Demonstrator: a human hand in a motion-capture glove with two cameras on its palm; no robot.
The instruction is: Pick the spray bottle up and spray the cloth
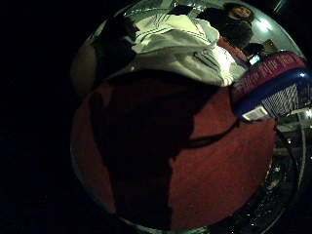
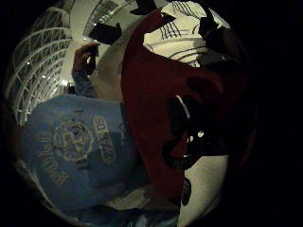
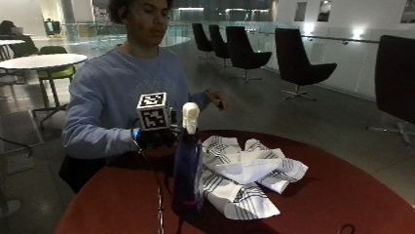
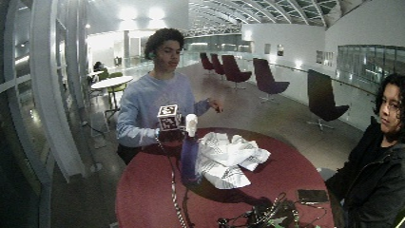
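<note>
A tall blue spray bottle (image 3: 187,170) with a white trigger head stands upright on the round red table (image 3: 337,195). Right beside it lies a crumpled white cloth (image 3: 250,168) with dark stripes. My gloved right hand (image 3: 156,138) hovers low over the table just behind the bottle, on the person's side, with nothing in it. In the little finger side palm view the bottle's label (image 1: 273,87) is close at the edge, with the cloth (image 1: 180,44) beyond the red tabletop (image 1: 219,165). The thumb side palm view shows the table (image 2: 147,118) and cloth (image 2: 180,42).
The person's bare left hand (image 3: 217,101) is raised above the table's far side. A dark phone (image 4: 312,195) and a tangle of cables (image 4: 265,216) lie near the table's front edge in the wide view. Dark chairs (image 3: 295,63) stand behind.
</note>
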